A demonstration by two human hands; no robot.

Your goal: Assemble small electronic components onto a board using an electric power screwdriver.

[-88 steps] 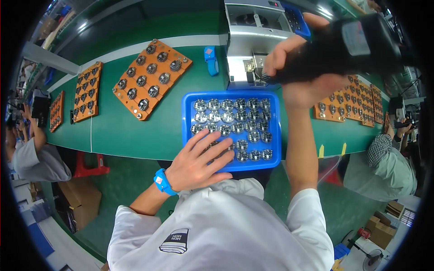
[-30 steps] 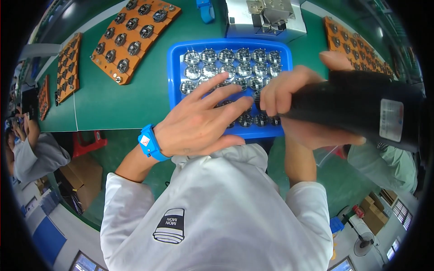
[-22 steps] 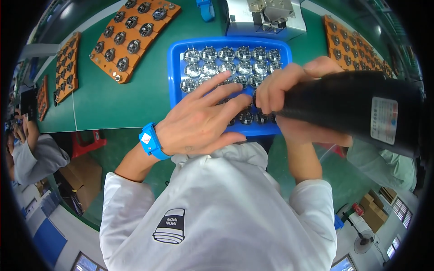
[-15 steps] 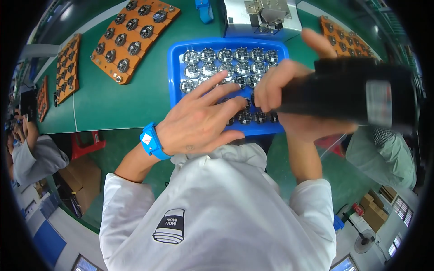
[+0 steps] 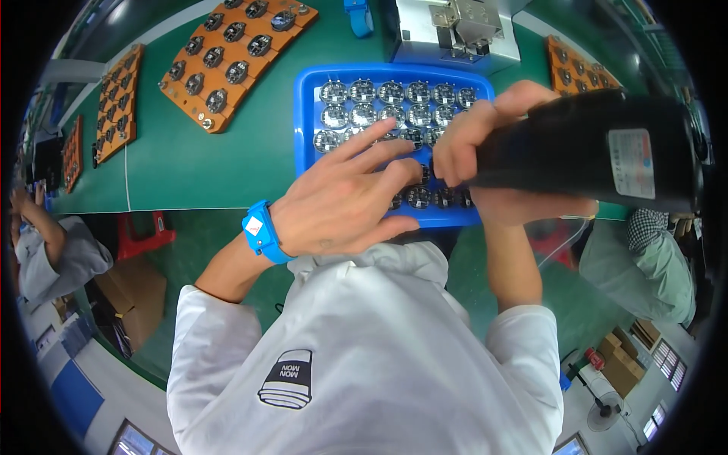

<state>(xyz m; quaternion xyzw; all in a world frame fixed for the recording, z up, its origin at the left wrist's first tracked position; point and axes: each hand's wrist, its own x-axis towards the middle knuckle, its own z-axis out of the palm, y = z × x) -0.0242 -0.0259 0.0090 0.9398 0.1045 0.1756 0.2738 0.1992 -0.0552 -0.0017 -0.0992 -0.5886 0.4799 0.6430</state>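
Green workbench (image 5: 212, 163) across the upper frame, with orange fixture boards (image 5: 235, 53) at upper left and a grey machine (image 5: 455, 30) at top centre. Blue tray (image 5: 307, 114) of round metal parts (image 5: 379, 92) at centre. Left hand (image 5: 345, 201) spread flat, fingers extended over the lower rows, gripping nothing. Right hand (image 5: 485, 144) wrapped tight around a bulky black power tool (image 5: 599, 152), tip hidden behind the fingers. Likely risks: tool slipping toward the steadying fingertips; loose parts nudged out of their rows by the flat palm.

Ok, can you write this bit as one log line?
left hand: flat on parts in blue tray | right hand: gripping black tool over tray
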